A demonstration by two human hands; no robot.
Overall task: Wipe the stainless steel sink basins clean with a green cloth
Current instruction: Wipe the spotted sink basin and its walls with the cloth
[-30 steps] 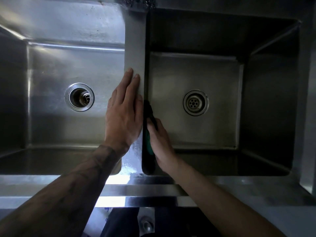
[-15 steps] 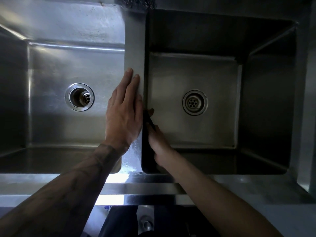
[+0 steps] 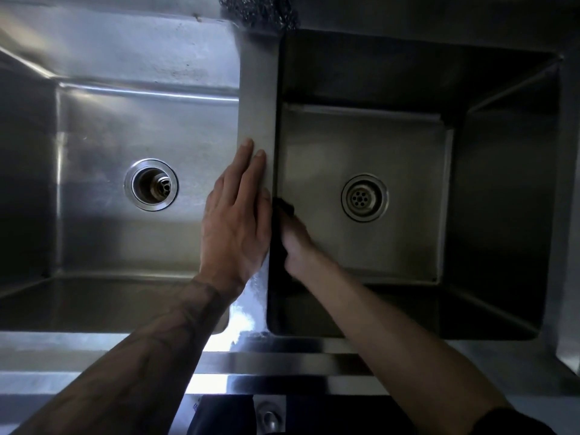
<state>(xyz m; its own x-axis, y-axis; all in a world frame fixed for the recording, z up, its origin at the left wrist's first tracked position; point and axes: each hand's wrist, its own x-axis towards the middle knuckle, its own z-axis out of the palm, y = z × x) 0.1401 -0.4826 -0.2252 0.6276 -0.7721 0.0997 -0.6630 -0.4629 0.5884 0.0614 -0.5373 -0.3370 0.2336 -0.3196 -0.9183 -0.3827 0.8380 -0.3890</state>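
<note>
The cloth (image 3: 285, 208) is showing only as a dark wad, low against the left wall of the right basin (image 3: 408, 246), just under the divider (image 3: 259, 98). Its green is not reading in this light. The right hand (image 3: 296, 243) is pressing it to that wall. The hand is blurring, so I cannot tell whether its grip is curling round the cloth or lying flat on it. The left hand (image 3: 235, 221) is resting on the divider with fingers straight and together, its grip holding nothing, and seems to be bracing the body over the sink.

The step in hand is looking like the wiping of this inner wall. To be doing it well, the person should be working in long overlapping strokes from the rim down. The cloth should be pressing flat rather than bunching, and running into the seam where wall and floor are meeting. After that the floor is waiting, best swept toward the right drain (image 3: 364, 197). The far and right walls are lying in deep shadow, so missed patches are a risk there. The left basin (image 3: 110, 246), with the left drain (image 3: 151, 184), is lying brighter beyond the divider, and the steel bench (image 3: 282, 362) is running along the front.
</note>
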